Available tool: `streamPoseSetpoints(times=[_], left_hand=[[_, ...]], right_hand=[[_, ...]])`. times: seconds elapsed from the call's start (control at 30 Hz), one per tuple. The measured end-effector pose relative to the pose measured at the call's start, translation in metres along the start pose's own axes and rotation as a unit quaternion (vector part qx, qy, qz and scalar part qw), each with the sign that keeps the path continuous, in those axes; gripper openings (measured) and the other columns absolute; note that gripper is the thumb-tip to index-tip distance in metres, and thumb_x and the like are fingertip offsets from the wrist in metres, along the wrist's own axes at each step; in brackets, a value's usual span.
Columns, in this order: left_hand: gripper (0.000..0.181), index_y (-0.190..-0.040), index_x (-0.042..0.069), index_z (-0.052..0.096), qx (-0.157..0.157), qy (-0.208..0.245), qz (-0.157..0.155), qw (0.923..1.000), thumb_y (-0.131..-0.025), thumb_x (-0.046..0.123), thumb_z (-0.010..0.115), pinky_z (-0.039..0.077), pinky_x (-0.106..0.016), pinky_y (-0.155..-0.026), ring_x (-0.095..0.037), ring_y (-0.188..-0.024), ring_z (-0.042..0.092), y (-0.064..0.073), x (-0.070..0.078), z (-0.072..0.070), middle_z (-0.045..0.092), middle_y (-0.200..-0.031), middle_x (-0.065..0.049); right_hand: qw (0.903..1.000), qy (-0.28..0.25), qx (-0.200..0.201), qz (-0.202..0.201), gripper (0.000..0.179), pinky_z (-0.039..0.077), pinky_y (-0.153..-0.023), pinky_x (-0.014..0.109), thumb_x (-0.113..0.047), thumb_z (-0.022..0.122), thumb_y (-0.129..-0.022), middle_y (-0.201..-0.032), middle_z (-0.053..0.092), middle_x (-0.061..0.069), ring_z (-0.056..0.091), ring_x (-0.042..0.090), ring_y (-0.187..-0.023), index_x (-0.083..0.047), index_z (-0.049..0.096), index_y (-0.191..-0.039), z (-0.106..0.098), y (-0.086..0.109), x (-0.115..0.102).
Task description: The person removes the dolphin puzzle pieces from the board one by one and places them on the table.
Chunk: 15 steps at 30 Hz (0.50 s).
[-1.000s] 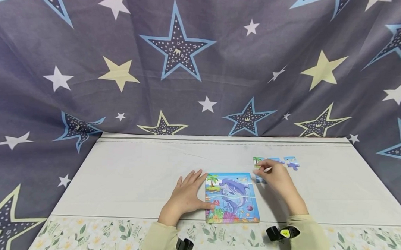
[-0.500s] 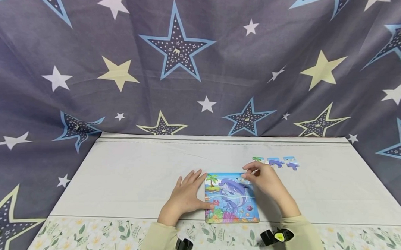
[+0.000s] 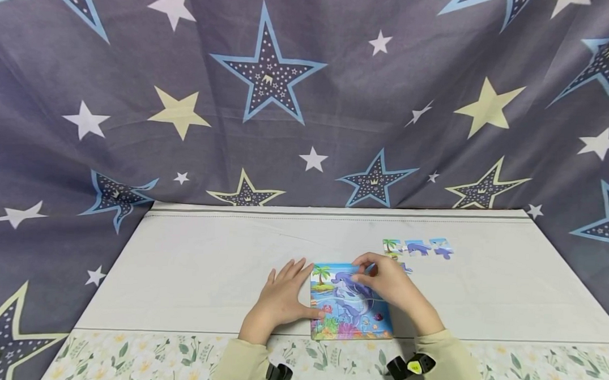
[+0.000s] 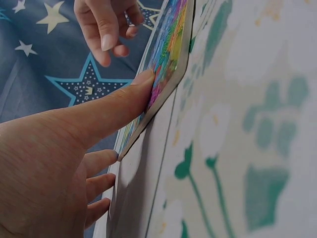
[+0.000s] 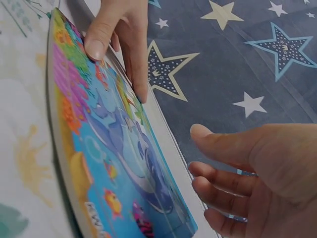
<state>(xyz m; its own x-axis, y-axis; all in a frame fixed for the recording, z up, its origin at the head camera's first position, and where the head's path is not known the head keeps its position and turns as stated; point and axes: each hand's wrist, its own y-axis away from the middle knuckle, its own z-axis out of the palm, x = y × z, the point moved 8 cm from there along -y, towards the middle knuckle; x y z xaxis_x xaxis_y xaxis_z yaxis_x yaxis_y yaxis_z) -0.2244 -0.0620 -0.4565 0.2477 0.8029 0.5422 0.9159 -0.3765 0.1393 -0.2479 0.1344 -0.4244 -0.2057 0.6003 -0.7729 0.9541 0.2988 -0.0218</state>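
A square dolphin jigsaw puzzle point(image 3: 347, 322) lies flat on the white table, showing sea animals, coral and a palm tree. My left hand point(image 3: 281, 302) lies along its left side with fingers spread straight; the thumb point(image 4: 116, 106) rests on the puzzle's border. Over the puzzle's upper right part hovers my right hand point(image 3: 389, 281). Its fingers are loosely bent, and the right wrist view shows a gap between thumb point(image 5: 223, 144) and fingers with nothing held there. The right hand hides part of the puzzle's top right corner in the head view.
Behind the right hand lie loose puzzle pieces: a palm tree piece point(image 3: 392, 246), a dolphin piece point(image 3: 416, 247) and a sky piece point(image 3: 441, 247). Another piece point(image 3: 407, 268) is partly hidden by the hand. A star-patterned curtain point(image 3: 328, 117) hangs behind the table.
My right hand has moved left and slightly nearer, from beside the loose pieces to above the puzzle. More of those pieces now shows. The left hand stays in place.
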Motion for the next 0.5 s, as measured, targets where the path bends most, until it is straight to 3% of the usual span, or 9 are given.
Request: streamPoseSetpoints(times=[0.27,0.5], left_hand=[[0.108,-0.155,0.01,0.035,0.0,-0.002,-0.001,1.0,-0.071,0.059,0.082,0.005,-0.062,-0.118,-0.035,-0.15,0.015,0.0,0.0,-0.001,0.025,-0.162,-0.012],[0.107,-0.155,0.01,0.035,-0.001,-0.004,0.0,1.0,-0.071,0.058,0.081,0.004,-0.062,-0.118,-0.035,-0.15,0.015,0.0,0.0,0.0,0.024,-0.162,-0.012]], right_hand=[[0.9979,0.005,-0.051,-0.039,0.024,0.049,-0.056,0.028,-0.01,0.075,-0.088,-0.091,0.063,0.004,0.054,0.014,-0.068,-0.003,0.068,-0.11,0.013,0.001,-0.005],[0.9957,0.012,-0.085,-0.033,0.028,0.047,-0.056,0.028,-0.011,0.077,-0.087,-0.097,0.061,0.006,0.05,0.015,-0.065,-0.004,0.067,-0.113,0.022,0.005,-0.005]])
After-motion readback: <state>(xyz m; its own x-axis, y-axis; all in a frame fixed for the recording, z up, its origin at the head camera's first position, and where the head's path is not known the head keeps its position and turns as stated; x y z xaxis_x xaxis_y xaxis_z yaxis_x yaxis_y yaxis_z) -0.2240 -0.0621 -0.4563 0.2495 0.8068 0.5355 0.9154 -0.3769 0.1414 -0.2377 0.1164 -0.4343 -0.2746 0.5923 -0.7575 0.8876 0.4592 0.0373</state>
